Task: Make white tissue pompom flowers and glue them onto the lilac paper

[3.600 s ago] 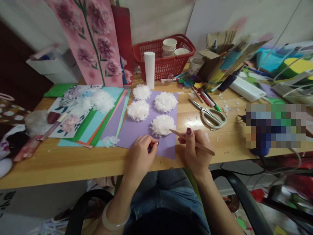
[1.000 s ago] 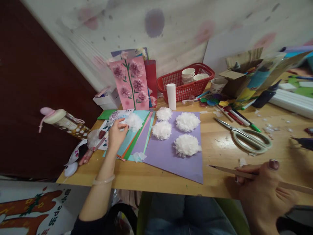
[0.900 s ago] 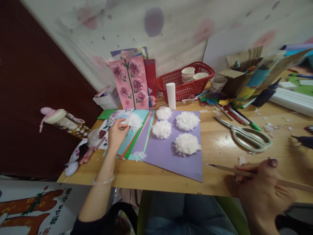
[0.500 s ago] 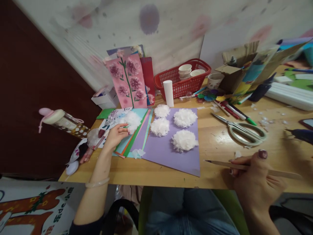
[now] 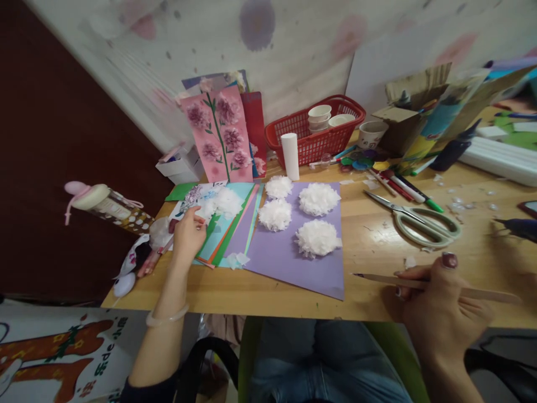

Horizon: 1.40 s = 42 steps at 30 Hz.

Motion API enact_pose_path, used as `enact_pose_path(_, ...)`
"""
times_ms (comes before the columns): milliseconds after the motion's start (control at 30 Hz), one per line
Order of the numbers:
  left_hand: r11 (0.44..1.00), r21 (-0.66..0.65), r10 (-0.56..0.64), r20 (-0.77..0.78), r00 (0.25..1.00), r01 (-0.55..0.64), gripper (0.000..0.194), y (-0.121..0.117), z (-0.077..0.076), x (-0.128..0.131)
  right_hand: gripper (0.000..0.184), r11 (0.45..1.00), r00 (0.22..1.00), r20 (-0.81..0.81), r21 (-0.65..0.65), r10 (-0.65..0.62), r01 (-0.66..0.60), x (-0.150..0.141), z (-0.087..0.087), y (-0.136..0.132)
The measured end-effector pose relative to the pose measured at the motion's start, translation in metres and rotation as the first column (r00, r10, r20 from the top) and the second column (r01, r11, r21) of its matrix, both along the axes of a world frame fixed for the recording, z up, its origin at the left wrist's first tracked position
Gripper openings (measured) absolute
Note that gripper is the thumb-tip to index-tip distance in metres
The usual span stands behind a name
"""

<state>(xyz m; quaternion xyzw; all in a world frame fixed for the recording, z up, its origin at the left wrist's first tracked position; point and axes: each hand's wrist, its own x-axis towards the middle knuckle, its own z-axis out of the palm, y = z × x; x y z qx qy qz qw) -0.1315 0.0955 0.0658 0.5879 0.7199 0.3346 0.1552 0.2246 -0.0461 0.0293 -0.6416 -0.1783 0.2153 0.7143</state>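
My left hand (image 5: 191,232) is over the coloured paper sheets (image 5: 222,240) at the left, with its fingertips pinched at the near side of a loose pile of white tissue pieces (image 5: 226,201). Whatever sits between those fingertips is too small to make out. Closed round a flat, pointed wooden stick (image 5: 489,295), my right hand (image 5: 444,308) rests by the front edge at the right. The stick's dark tip points left toward a purple sheet (image 5: 293,274). Several ruffled white paper flowers (image 5: 318,239) lie on that sheet.
Scissors (image 5: 419,224) and markers (image 5: 409,187) lie right of the purple sheet. A white roll (image 5: 290,157) stands before a red basket (image 5: 277,137) of paper cups. A pink flower picture (image 5: 218,134) leans at the back. A dark nozzle (image 5: 518,228) juts in at the right.
My left hand has gone from the purple sheet to the tissue pile, then lately drawn slightly back left. My right hand has moved the stick off the flower to the right. The view has turned left.
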Motion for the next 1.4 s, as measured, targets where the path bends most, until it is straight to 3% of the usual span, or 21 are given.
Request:
enact_pose_path(200,0.996,0.064,-0.075,0.254,0.964,0.060,0.059,-0.016,0.014,0.007,0.051,0.999,0.999,0.034,0.052,0.005,-0.007,0.003,-0.006,0.001)
enact_pose_path(333,0.976,0.054,-0.217,0.312,0.925,0.210,0.061,-0.041,0.020,0.038,0.053,0.995,0.999,0.028,0.096,0.022,-0.025,0.000,-0.004,-0.001)
enact_pose_path(433,0.927,-0.009,-0.344,0.385,0.857,0.376,0.053,-0.065,0.014,0.078,0.053,0.983,0.991,0.086,0.142,0.102,-0.113,-0.007,-0.004,-0.006)
enact_pose_path(600,0.777,-0.095,-0.508,0.490,0.709,0.622,0.043,-0.092,-0.009,0.140,0.047,0.948,0.901,0.390,0.166,0.189,-0.270,-0.020,-0.014,-0.021)
enact_pose_path(667,0.753,-0.101,-0.543,0.461,0.702,0.650,0.045,-0.095,-0.016,0.156,0.045,0.944,0.843,0.494,0.118,0.214,-0.309,-0.021,-0.021,-0.026)
enact_pose_path(767,0.770,-0.062,-0.583,0.340,0.738,0.636,0.045,-0.092,-0.022,0.171,0.038,0.944,0.763,0.599,0.032,0.244,-0.327,-0.018,-0.029,-0.028)
enact_pose_path(1000,0.794,0.105,-0.604,0.020,0.797,0.599,0.040,-0.080,-0.037,0.184,0.028,0.940,0.631,0.724,-0.070,0.279,-0.334,-0.016,-0.031,-0.016)
enact_pose_path(1267,0.737,0.299,-0.572,-0.201,0.795,0.606,0.036,-0.078,-0.037,0.187,0.023,0.938,0.537,0.809,-0.050,0.240,-0.344,-0.019,-0.028,-0.001)
enact_pose_path(1400,0.802,0.273,-0.498,-0.185,0.847,0.531,0.039,-0.085,-0.043,0.174,0.021,0.927,0.543,0.793,-0.071,0.277,-0.368,-0.020,-0.030,0.002)
